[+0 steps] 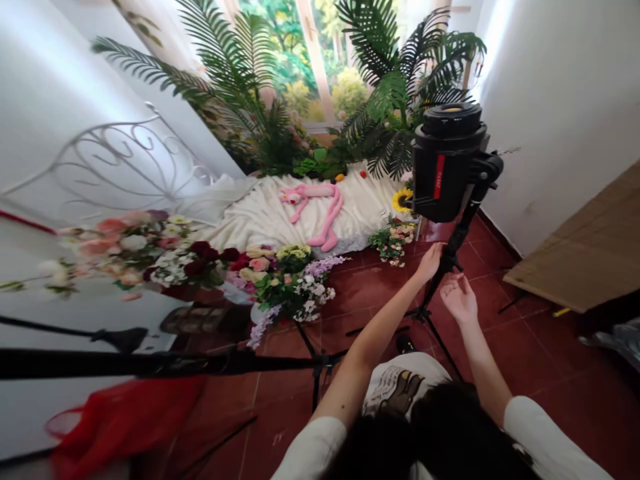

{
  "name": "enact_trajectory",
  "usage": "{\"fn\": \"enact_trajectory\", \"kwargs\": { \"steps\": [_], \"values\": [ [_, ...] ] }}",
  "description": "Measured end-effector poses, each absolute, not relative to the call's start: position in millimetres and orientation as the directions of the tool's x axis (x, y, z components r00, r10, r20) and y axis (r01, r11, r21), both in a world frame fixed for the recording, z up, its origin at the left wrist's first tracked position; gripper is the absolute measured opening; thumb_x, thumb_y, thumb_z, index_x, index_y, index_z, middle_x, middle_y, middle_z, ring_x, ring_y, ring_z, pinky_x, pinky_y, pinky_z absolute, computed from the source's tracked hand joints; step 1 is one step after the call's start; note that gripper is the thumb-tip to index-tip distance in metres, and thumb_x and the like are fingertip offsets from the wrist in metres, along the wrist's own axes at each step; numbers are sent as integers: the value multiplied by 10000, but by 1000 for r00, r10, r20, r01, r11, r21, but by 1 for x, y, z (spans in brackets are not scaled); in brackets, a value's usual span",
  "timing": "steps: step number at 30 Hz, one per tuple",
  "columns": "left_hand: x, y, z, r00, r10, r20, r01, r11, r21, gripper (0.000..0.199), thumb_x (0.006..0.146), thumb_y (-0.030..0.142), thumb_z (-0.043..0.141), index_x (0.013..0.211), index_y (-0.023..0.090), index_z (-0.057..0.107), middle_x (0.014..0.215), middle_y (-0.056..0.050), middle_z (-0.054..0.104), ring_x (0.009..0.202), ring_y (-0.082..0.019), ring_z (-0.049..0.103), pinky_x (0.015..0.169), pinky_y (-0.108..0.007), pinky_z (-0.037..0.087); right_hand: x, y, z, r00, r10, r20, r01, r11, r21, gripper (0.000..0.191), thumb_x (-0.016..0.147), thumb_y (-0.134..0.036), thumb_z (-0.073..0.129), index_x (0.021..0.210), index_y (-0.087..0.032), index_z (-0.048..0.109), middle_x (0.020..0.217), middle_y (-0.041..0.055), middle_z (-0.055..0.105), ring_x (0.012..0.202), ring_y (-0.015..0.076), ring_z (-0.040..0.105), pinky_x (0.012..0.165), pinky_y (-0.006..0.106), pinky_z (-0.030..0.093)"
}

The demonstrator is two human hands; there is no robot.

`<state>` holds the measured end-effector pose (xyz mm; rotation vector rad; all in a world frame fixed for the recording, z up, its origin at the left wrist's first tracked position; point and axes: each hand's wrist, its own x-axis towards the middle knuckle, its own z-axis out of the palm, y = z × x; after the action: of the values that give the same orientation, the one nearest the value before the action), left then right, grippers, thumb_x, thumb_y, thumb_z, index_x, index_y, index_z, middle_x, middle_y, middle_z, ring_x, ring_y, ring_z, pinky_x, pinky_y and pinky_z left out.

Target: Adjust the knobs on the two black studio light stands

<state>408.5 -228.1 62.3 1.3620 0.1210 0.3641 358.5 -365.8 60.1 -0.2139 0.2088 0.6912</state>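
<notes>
A black studio light with a red stripe sits on top of a black light stand. My left hand is closed round the stand's pole below the light; its fingertips are partly hidden behind the pole. Just right of the pole, beside a small clamp knob, my right hand is turned palm up. Its fingers are loosely curled and apart, with nothing visible in them. The stand's legs spread on the red tiled floor near my feet.
Artificial flowers line the front of a white draped cloth, on which a pink plush toy lies. Palm plants stand behind. Another black stand pole crosses low on the left, above red fabric. A brown board leans right.
</notes>
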Motion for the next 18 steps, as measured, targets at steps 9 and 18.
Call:
{"fn": "enact_trajectory", "kwargs": {
  "steps": [9, 18],
  "values": [
    [435, -259, 72, 938, 346, -9, -93, 278, 956, 593, 947, 555, 346, 756, 109, 687, 648, -80, 669, 549, -109, 568, 550, -214, 459, 367, -371, 78, 752, 591, -292, -659, 683, -316, 168, 937, -351, 542, 848, -233, 623, 745, -20, 645, 646, 94, 603, 587, 213, 532],
    [440, -263, 68, 892, 452, -12, -94, 211, 973, 552, 951, 437, 301, 563, 156, 576, 541, -45, 595, 513, -108, 526, 594, -232, 445, 384, -361, 71, 879, 291, -376, -473, 447, -759, 312, 785, -475, 712, 722, -212, 557, 628, -19, 653, 479, 85, 565, 453, 190, 466]
  ]
}}
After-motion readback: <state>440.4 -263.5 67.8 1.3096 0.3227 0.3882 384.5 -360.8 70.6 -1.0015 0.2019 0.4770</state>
